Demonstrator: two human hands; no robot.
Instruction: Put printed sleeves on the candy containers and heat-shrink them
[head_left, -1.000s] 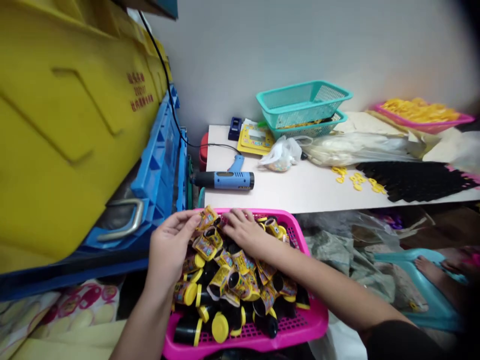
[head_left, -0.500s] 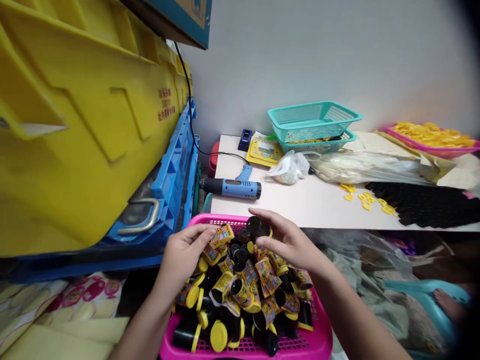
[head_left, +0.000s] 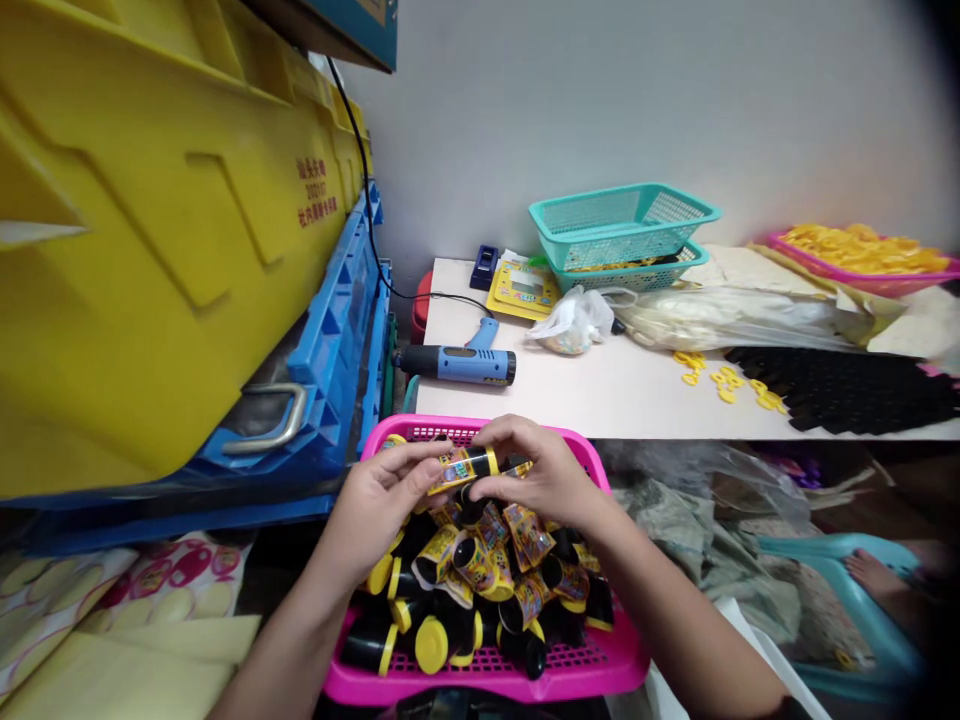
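1. Both hands clasp, fingers curled, a yellow-capped black plastic tube (head_left: 463, 467) in a printed wrapper: left hand (head_left: 373, 515) at one end, right hand (head_left: 544, 472) by the cap.
2. Raised, the tube sits clear of its neighbours.
3. Matching tubes (head_left: 465, 590) lie heaped below, within easy reach, in a bright pink plastic mesh basket (head_left: 487, 682).

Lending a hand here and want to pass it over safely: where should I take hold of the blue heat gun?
Grip the handle of the blue heat gun, coming from above on the wall side. The gun lies on its side on the table, its handle angled up and clear, while the black nozzle points left, away from your grip.
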